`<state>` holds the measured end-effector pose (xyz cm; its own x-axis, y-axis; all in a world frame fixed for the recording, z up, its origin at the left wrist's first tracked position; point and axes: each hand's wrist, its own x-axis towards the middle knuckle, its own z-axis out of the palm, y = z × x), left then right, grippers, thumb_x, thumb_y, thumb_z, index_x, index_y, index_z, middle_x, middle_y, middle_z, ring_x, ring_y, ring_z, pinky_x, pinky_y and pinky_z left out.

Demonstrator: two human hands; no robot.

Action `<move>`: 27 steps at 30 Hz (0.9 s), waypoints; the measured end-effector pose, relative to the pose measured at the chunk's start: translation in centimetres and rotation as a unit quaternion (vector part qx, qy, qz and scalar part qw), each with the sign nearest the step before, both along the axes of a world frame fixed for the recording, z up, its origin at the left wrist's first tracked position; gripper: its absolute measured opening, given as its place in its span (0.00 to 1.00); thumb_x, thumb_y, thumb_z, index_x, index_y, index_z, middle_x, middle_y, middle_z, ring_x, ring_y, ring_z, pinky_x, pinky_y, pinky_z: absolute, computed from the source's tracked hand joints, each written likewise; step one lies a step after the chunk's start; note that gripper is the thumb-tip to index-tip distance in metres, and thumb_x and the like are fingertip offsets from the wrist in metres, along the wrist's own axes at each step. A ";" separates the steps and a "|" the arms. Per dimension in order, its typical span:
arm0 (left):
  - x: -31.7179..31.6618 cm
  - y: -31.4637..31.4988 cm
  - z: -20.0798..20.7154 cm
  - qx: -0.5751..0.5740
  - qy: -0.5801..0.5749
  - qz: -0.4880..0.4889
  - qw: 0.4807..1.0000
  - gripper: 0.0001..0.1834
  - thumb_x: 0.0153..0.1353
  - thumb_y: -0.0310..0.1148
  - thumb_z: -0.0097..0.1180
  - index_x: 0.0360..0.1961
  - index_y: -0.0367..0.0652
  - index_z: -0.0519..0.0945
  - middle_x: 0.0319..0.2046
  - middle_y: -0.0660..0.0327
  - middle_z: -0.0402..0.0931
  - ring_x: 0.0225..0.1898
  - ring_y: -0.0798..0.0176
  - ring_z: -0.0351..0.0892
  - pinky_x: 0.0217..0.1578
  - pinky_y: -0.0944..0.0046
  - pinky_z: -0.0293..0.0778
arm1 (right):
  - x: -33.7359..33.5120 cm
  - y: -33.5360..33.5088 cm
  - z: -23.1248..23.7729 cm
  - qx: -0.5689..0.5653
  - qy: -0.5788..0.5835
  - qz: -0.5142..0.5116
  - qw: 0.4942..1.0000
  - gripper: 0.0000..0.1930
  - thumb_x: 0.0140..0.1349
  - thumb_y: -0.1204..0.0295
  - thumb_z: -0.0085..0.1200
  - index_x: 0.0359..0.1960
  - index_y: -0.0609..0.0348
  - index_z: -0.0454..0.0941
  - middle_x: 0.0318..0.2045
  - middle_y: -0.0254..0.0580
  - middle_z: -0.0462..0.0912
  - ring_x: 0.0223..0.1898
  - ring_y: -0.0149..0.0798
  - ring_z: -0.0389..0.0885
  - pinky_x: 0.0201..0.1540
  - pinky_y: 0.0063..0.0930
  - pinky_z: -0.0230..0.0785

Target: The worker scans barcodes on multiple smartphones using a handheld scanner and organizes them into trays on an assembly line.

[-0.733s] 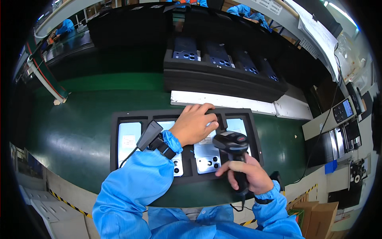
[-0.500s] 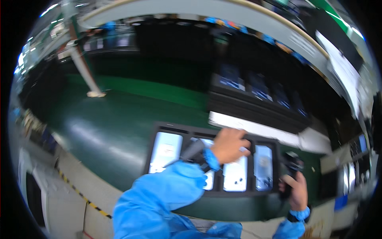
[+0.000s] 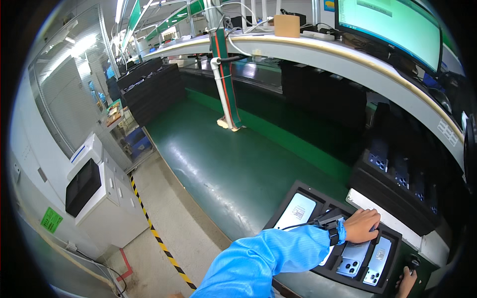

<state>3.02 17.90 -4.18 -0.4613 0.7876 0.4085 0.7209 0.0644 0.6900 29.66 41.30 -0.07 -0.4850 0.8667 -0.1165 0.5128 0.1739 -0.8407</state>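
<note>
My left hand (image 3: pixel 361 226), in a blue sleeve, reaches across a black tray (image 3: pixel 299 185) of smartphones. Its fingers curl over the upper end of a pale blue smartphone (image 3: pixel 354 254), whose camera end rests in a slot; the thumb is hidden. To its right lies another blue smartphone (image 3: pixel 378 259). A paler smartphone (image 3: pixel 298 212) fills the leftmost slot, and my forearm covers most of one between. Beside the tray's right end, my right hand (image 3: pixel 407 283) is closed round a dark handheld device (image 3: pixel 413 261), apparently a scanner, partly cut by the dark rim.
The tray sits on a green workbench (image 3: pixel 198 164). Behind it are a white box (image 3: pixel 382 218) and a stack of black trays (image 3: pixel 392 193) with more phones. A white post (image 3: pixel 222 94) rises mid-bench. A shelf carries a monitor (image 3: pixel 392 30). White cabinets (image 3: pixel 112 198) stand left.
The view has swung left, so tray and hands now appear farther right and lower. My left hand stays over the same phone, fingers more curled. My right hand still holds the dark device.
</note>
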 end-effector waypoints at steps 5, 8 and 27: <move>0.2 0.1 0.1 -0.002 0.012 0.002 1.000 0.11 0.59 0.36 0.57 0.34 0.43 0.70 0.36 0.55 0.70 0.44 0.49 0.71 0.50 0.53 0.63 | 0.1 1.2 -0.8 -0.003 -0.051 -0.030 0.998 0.18 0.65 0.62 0.63 0.44 0.68 0.81 0.26 0.35 0.81 0.20 0.26 0.72 0.21 0.21 0.63; 0.2 0.0 0.3 -0.013 0.001 0.003 1.000 0.11 0.59 0.36 0.57 0.34 0.42 0.70 0.37 0.55 0.70 0.44 0.50 0.71 0.51 0.53 0.63 | 0.3 1.4 -1.2 0.008 -0.053 -0.025 0.998 0.18 0.65 0.62 0.63 0.43 0.69 0.81 0.25 0.36 0.81 0.20 0.27 0.72 0.21 0.22 0.64; 0.2 0.0 0.6 -0.032 0.003 -0.006 0.999 0.12 0.61 0.38 0.56 0.35 0.42 0.71 0.38 0.54 0.70 0.45 0.49 0.71 0.51 0.53 0.63 | 0.8 2.5 -2.1 0.048 -0.045 0.001 0.998 0.18 0.67 0.63 0.62 0.43 0.70 0.81 0.24 0.40 0.83 0.19 0.29 0.76 0.20 0.24 0.67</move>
<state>3.27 17.92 -3.55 -0.4492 0.8179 0.3595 0.7258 0.0994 0.6807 30.45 43.79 -2.17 -0.4788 0.8746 -0.0757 0.5843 0.2532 -0.7710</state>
